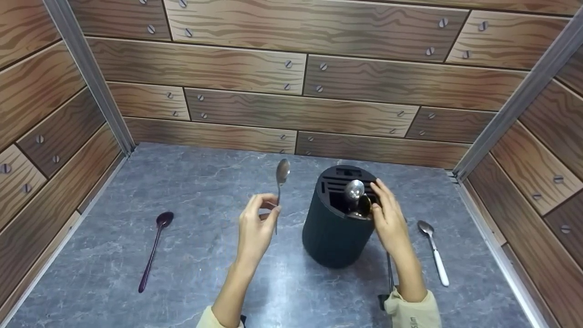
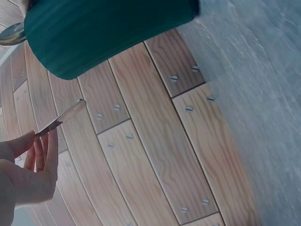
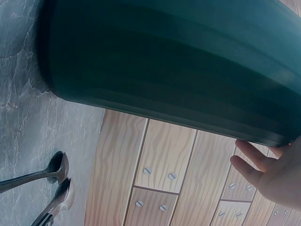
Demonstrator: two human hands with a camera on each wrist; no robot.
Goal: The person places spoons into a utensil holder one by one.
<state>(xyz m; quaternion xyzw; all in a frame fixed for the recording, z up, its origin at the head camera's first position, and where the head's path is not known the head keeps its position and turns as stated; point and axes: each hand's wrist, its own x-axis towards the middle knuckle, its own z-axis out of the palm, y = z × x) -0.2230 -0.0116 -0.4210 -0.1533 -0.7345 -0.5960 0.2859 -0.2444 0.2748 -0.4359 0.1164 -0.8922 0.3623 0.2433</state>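
In the head view my left hand [image 1: 256, 223] pinches a metal spoon [image 1: 283, 171] between thumb and fingers, its bowl up and its handle hanging down. The left wrist view shows the same spoon [image 2: 70, 112] above the fingertips, apart from the holder. A dark green cutlery holder [image 1: 337, 241] with a slotted black top stands upright on the table. Spoons [image 1: 354, 189] stand in its larger opening, bowls up. My right hand [image 1: 389, 223] rests its fairly straight fingers against the holder's right rim; the right wrist view shows these fingers [image 3: 249, 162] beside its wall.
A dark purple spoon [image 1: 155, 250] lies at the left of the table. On the right lies a white-handled spoon [image 1: 433, 253]. Another thin handle [image 1: 390, 269] is partly hidden by my right forearm. Wood-patterned walls [image 1: 255, 109] enclose the back and sides.
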